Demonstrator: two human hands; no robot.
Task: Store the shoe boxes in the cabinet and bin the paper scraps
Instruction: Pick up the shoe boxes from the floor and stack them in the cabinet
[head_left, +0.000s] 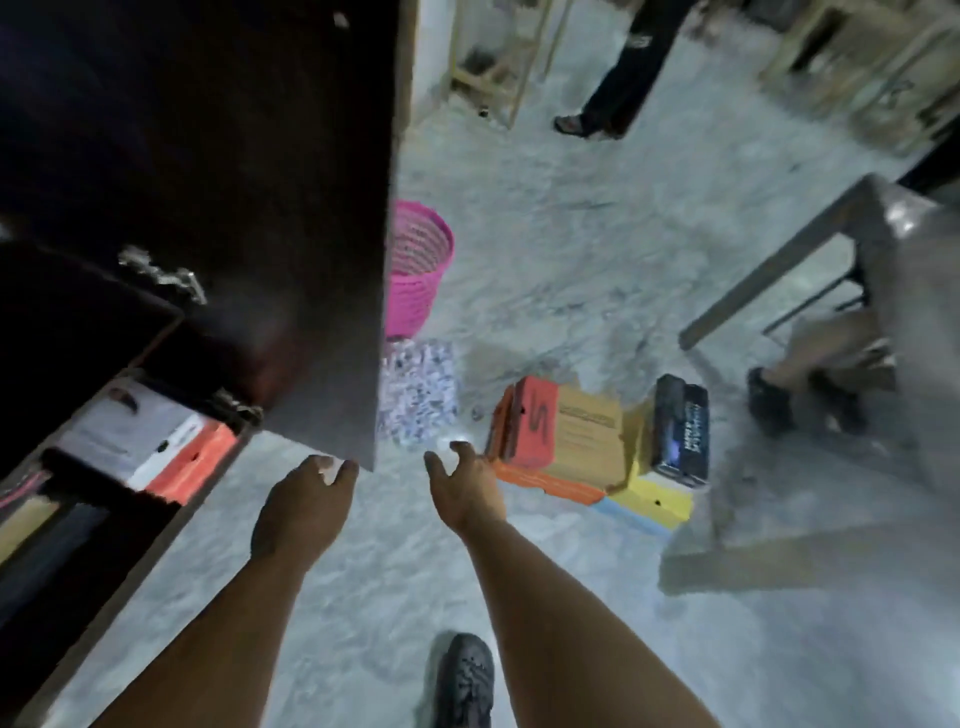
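While both hands reach out empty — left hand (306, 499) grip loosely curled, right hand (462, 488) grip spread, shoe boxes (587, 447) ahead.

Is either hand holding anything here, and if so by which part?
Nothing is held. The left hand and right hand hang over the floor with loosely curled fingers, short of the shoe boxes.

Shoe boxes (587, 441) stacked on floor just right of right hand (462, 488); white-orange box (150, 441) in cabinet (208, 156), left of left hand (306, 499); pink bin (415, 270) beyond.
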